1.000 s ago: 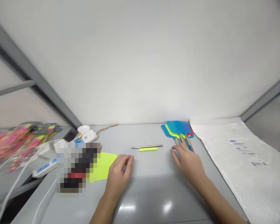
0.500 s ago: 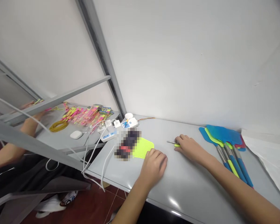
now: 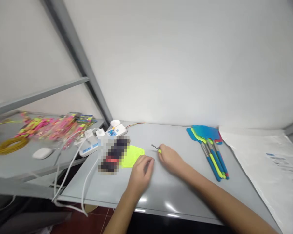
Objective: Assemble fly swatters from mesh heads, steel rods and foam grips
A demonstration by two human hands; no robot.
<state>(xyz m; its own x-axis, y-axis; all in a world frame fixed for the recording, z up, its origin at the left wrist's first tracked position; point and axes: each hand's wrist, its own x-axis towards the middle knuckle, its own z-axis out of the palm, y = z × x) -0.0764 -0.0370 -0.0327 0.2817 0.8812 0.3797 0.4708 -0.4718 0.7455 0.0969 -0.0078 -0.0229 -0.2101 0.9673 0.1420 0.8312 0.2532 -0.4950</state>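
Note:
On the grey table lies a yellow-green mesh fly swatter head (image 3: 132, 156). My left hand (image 3: 141, 174) is closed at its lower right corner, with the fingers curled and the gripped part hidden under them. In my right hand (image 3: 170, 159), closed in a fist, is a telescopic swatter handle; its thin metal rod (image 3: 155, 147) and a bit of yellow-green grip stick out toward the left. The rod's tip is apart from the mesh head. To the right, a stack of fly swatters (image 3: 207, 133) in blue, yellow-green and red lies with the handles toward me.
White power strips (image 3: 117, 130) with plugs and white cables (image 3: 84, 188) are at the left end. Beside the mesh is a blurred-out dark object (image 3: 114, 154). A white plastic bag (image 3: 261, 162) covers the right side. Left, behind a metal frame (image 3: 70, 85), lies a yellow coil (image 3: 12, 145).
The view has turned right, showing more of the plastic bag. My right hand has come closer to my left, and the rod now tilts toward the mesh head.

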